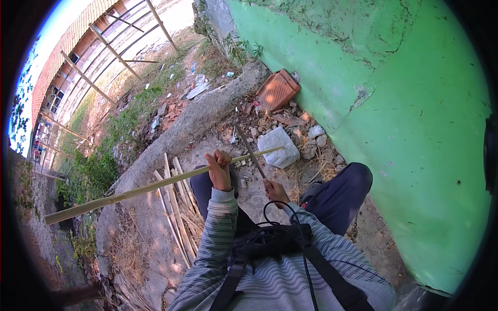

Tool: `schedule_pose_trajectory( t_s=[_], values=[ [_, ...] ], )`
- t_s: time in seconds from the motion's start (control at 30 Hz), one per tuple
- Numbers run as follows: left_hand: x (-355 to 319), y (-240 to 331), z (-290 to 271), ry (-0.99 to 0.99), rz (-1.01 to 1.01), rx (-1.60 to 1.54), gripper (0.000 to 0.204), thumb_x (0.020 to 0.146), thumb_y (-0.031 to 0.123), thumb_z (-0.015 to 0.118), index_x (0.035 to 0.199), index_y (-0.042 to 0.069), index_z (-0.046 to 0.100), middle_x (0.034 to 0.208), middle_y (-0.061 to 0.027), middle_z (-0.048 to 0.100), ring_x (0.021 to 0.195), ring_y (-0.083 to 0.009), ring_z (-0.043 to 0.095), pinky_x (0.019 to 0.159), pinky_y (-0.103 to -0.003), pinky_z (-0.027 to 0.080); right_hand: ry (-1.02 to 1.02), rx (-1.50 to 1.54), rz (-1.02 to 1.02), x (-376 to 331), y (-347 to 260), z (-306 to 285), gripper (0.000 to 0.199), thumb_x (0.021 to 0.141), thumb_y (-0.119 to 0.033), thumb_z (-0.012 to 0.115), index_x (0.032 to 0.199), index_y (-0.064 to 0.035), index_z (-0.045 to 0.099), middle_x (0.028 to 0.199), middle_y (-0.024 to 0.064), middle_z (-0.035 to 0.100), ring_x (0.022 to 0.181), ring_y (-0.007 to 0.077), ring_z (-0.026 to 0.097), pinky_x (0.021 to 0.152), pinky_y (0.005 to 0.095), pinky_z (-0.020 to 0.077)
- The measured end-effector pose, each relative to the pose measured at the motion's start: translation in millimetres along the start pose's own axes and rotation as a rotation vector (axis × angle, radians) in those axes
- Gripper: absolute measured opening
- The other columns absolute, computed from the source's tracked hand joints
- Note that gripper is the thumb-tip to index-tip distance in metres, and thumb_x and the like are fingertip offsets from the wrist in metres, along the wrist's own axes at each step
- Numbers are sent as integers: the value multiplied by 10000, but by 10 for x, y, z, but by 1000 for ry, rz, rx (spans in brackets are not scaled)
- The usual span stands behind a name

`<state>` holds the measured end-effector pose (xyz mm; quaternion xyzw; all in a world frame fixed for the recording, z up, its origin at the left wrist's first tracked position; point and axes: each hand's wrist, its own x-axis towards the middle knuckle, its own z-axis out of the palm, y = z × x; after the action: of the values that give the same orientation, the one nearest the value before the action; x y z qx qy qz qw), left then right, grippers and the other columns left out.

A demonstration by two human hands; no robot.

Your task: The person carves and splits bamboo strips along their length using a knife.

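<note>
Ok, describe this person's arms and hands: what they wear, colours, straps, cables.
Both hands, left hand and right hand, are bare, without gloves. Long grey sleeves with thin dark horizontal stripes run down to ribbed cuffs at the wrists. Black harness straps cross the chest, and a thin black cable loops above them near the right wrist.

No packages, labels, signs, screens.

Outdoor yard beside a building: cracked green-painted wall [404, 129], rubble with broken brick [277, 89] and stone [279, 146], weeds [93, 171], split bamboo strips [176, 207] on bare ground.
</note>
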<state>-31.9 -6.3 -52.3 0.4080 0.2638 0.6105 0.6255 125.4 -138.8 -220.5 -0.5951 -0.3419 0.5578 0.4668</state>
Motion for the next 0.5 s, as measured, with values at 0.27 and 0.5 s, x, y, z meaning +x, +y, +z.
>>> schedule_pose_trajectory(
  t_s=[0.27, 0.5],
  values=[
    [18, -89, -65, 49, 63, 35, 606, 1070, 577, 265, 684, 111, 232, 679, 0, 246, 652, -138, 255, 623, -313, 246, 122, -192, 42, 133, 180, -94, 571, 887, -557, 685, 739, -12, 603, 597, 35, 568, 554, 119, 557, 536, 312, 445],
    [-62, 10, -64, 34, 41, 5, 624, 1092, 504, 283, 609, 120, 193, 578, 16, 196, 565, -134, 203, 563, -328, 208, 61, -394, -185, 111, 147, 1, 313, 829, -281, 787, 750, -20, 634, 601, 16, 572, 573, 98, 535, 552, 301, 422]
  ],
)
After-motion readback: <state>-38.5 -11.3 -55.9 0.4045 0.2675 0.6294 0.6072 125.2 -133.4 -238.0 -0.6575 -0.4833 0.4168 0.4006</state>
